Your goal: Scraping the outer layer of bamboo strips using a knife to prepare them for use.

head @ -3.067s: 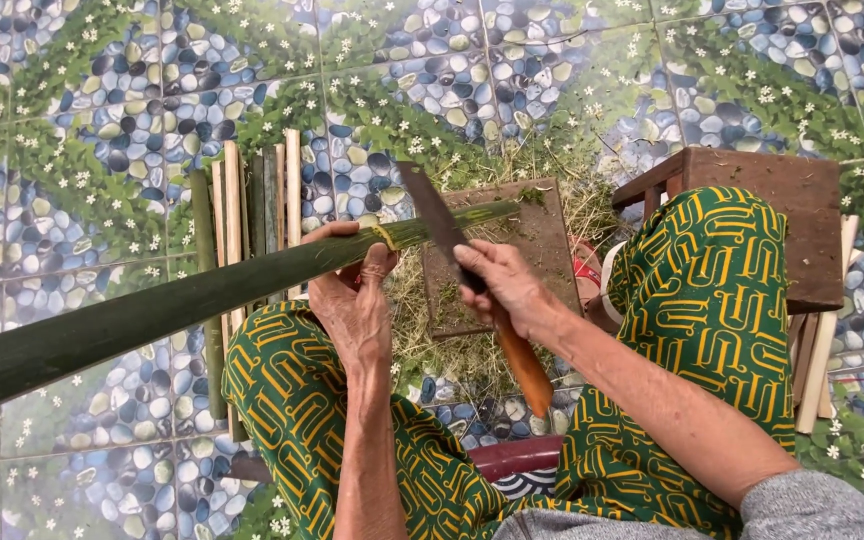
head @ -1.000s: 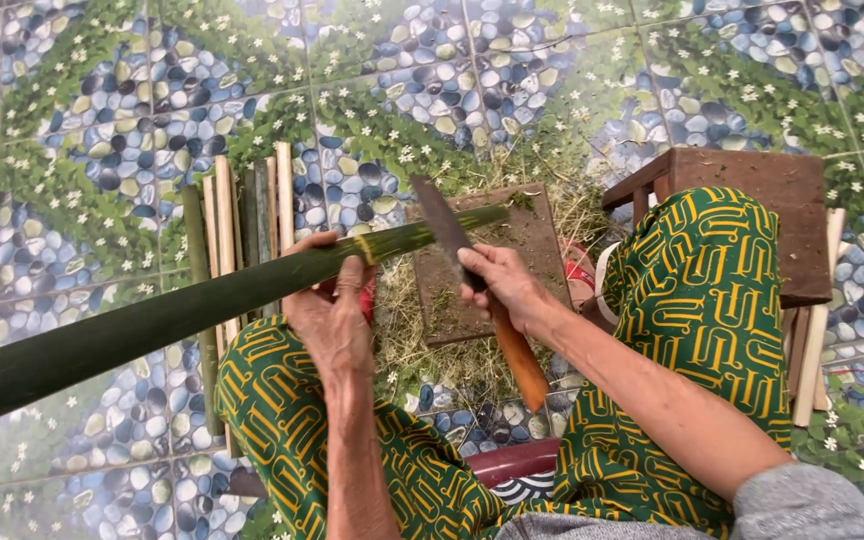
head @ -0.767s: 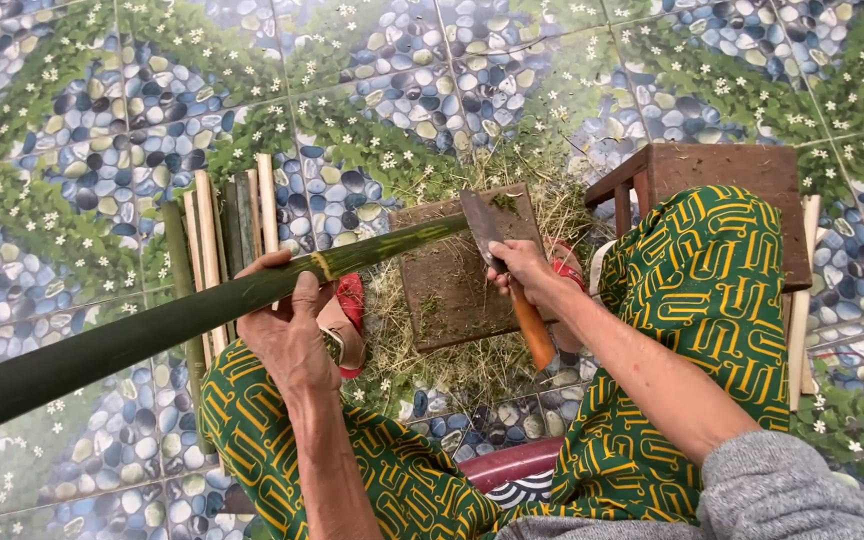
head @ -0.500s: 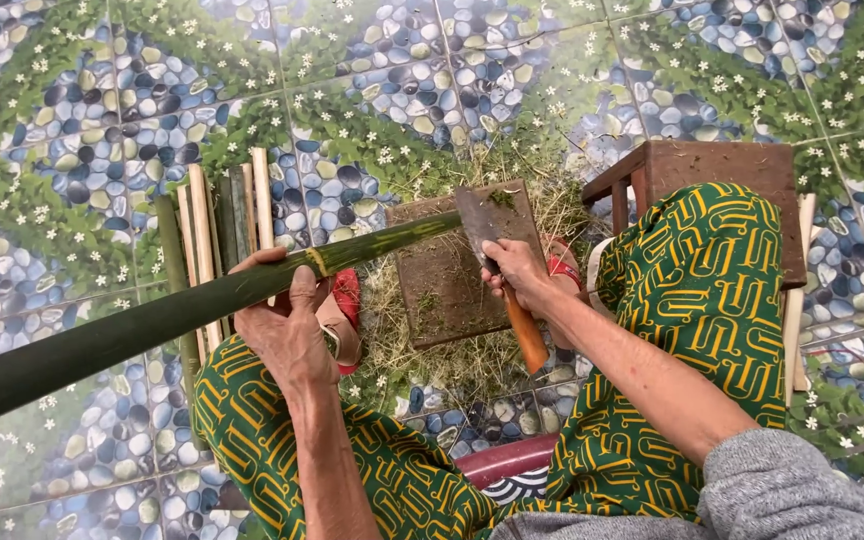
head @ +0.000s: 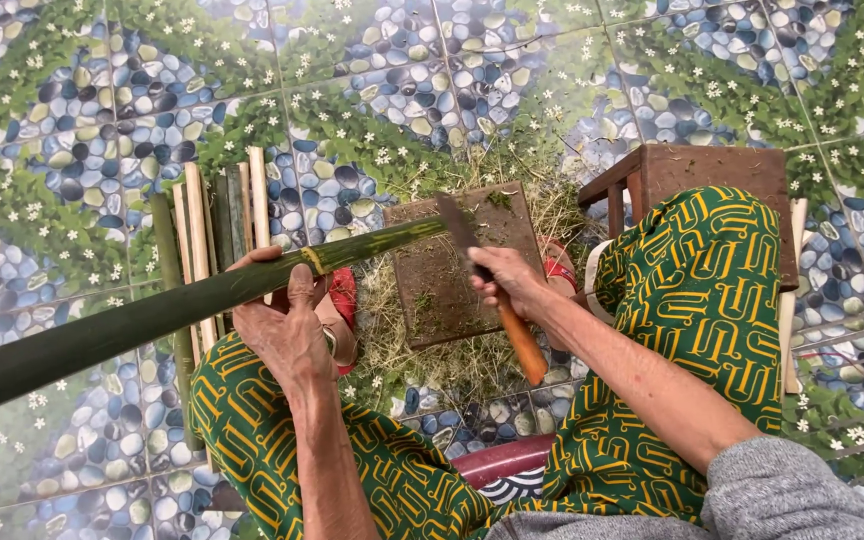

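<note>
Scene: A seated person in green-and-yellow patterned trousers works over a pebble-print tiled floor (head: 72,130).
Left hand: The left hand (head: 287,325) is wrapped around a long green bamboo stalk (head: 152,318), propping its far end on a worn wooden chopping block (head: 457,265).
Right hand: The right hand (head: 507,285) is closed on the orange wooden handle of a cleaver (head: 462,225), its blade set against the stalk's tip.
Done so far: A row of split bamboo strips (head: 214,215) lies on the floor beside the left knee; green shavings (head: 432,355) ring the block.
Left to do: By the look of it, most of this stalk is uncut and whole.
Nearby: A low wooden stool (head: 712,170) stands by the right knee.
</note>
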